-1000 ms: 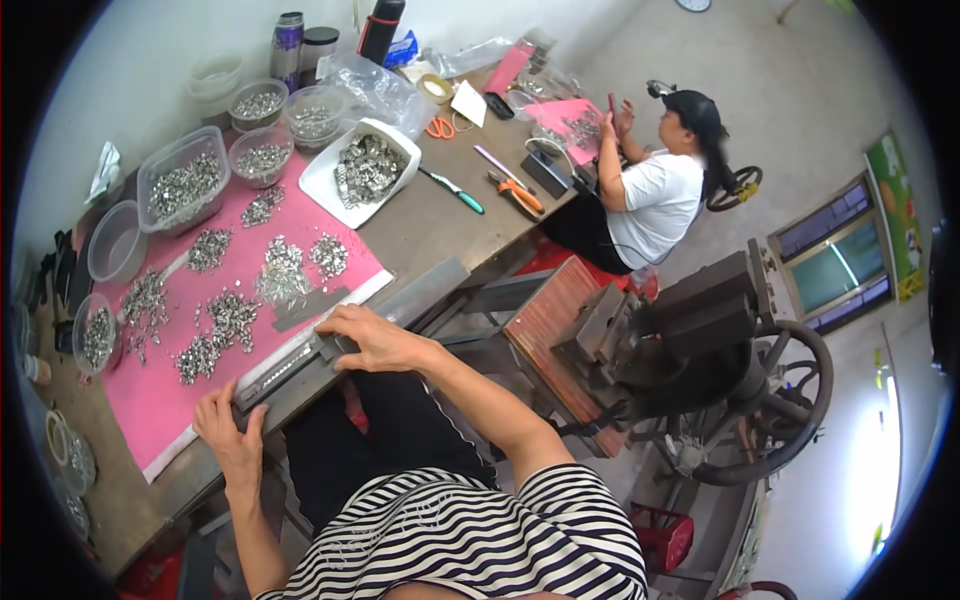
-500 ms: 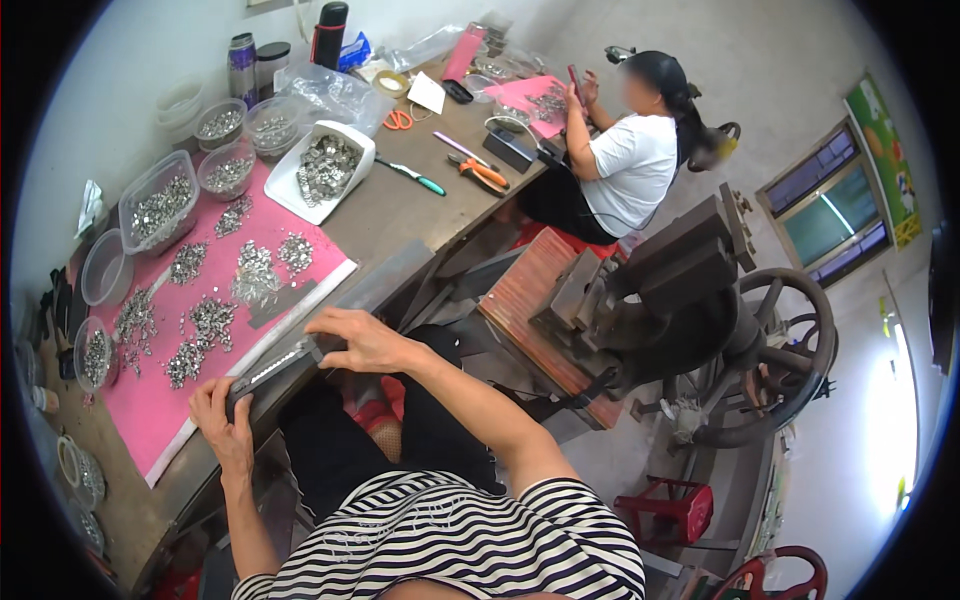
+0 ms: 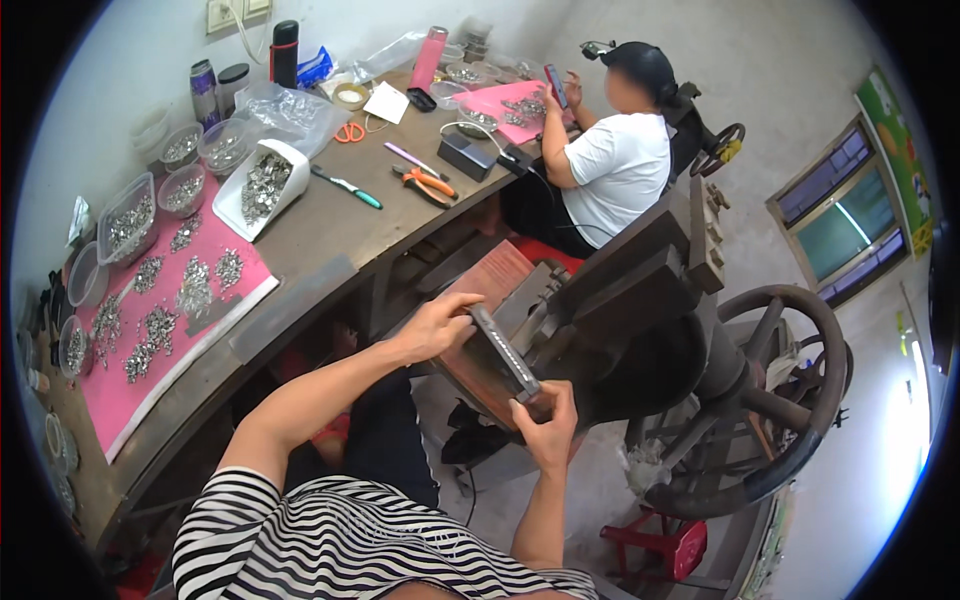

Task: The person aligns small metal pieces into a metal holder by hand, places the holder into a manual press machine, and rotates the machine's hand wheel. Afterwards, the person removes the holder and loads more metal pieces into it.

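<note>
A dark narrow metal bar point(image 3: 504, 352), with a row of small shiny metal pieces along it, is held between my two hands. My left hand point(image 3: 440, 326) grips its far end, fingers closed round it. My right hand point(image 3: 547, 425) pinches the near end between thumb and fingers. The bar is tilted and hangs in front of the dark metal hand press point(image 3: 640, 330), over the reddish wooden board point(image 3: 490, 268) at the press's base. Whether the bar touches the board or the press, I cannot tell.
On the workbench point(image 3: 345, 225) at left, a pink sheet point(image 3: 235, 262) bears piles of small metal parts, with plastic tubs and a white scoop point(image 3: 293, 190) behind. Pliers point(image 3: 425, 184) lie farther right. A large handwheel point(image 3: 815, 400) juts out at right. A seated person point(image 3: 620, 160) holds a phone.
Both hands have carried the bar rightward from the bench edge to the front of the press. My body has turned to the right, and the view has shifted with it.
</note>
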The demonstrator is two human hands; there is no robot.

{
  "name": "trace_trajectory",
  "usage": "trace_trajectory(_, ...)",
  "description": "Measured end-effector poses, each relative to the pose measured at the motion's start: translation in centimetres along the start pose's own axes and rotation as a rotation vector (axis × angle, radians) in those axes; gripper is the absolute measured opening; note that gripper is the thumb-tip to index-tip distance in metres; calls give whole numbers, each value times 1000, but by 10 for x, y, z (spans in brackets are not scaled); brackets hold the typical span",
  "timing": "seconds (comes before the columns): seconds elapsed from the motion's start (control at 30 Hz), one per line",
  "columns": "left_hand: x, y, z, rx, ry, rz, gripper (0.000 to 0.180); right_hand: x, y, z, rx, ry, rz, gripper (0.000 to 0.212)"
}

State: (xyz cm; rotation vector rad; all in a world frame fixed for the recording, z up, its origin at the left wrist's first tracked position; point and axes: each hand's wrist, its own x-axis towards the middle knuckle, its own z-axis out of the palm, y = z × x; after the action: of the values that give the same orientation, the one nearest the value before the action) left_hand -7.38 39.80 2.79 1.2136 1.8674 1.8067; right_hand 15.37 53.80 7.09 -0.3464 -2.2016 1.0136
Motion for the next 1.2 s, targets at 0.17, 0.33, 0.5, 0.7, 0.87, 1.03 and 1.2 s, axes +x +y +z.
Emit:
trace_trajectory(0.17, 56, -14, 51, -157, -62, -75, 38, 4, 15, 3, -115, 135, -6, 38)
trace_trajectory(0.33, 82, -21, 68, -155, -71, -25, 35, 11, 12, 24, -181, 108, 11, 45)
trace_trajectory(0.5, 93, -27, 80, 38, -214, -34, 37, 18, 15, 48, -218, 67, 20, 47)
trace_trajectory(0.7, 64, -9, 58, -153, -330, 44, 51, 16, 14, 54, -232, 120, 0, 39)
trace_trajectory(0.87, 24, 14, 39, 45, -435, 54, 79, 10, 16, 52, -160, 110, 65, 31)
trace_trajectory(1.03, 17, 12, 43, 71, -457, 64, 105, 3, 3, 24, -219, 6, 100, 27)
trace_trajectory(1.2, 16, 8, 39, 106, -455, 97, 120, -19, -75, -85, -570, 405, -322, 20)
